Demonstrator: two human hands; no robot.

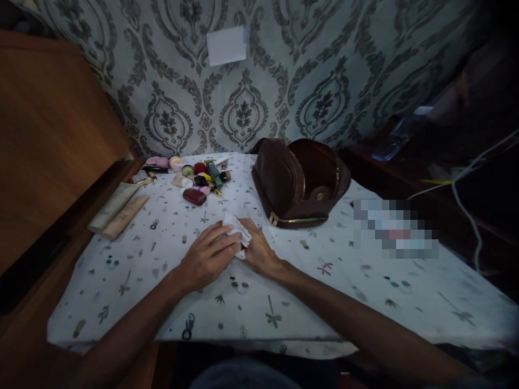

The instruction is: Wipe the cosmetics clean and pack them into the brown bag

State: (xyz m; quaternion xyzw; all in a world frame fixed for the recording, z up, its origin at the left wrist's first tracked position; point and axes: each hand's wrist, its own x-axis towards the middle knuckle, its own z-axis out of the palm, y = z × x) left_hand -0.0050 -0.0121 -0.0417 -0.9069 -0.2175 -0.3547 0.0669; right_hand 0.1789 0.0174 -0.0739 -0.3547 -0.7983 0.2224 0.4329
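Observation:
Both my hands meet above the middle of the table, closed around a crumpled white tissue [236, 229]. My left hand [208, 258] curls over it from the left, fingers bent and pressed against it. From the other side my right hand [260, 252] grips the tissue, its fingers partly hidden. A small dark edge shows between the hands, but I cannot make out what it belongs to. Just beyond my right hand stands a brown cosmetic bag [279, 173], unzipped with its top gaping. A dark red oval item [194, 196] lies beyond my left hand.
Several small cosmetics, including a green bottle [213, 174], cluster at the back left. Two squeeze tubes [125, 216] lie by the wooden panel [52, 146]. A blurred-out flat item [393, 229] rests at right, near a white cable [466, 216]. A patterned cloth [284, 324] covers the table.

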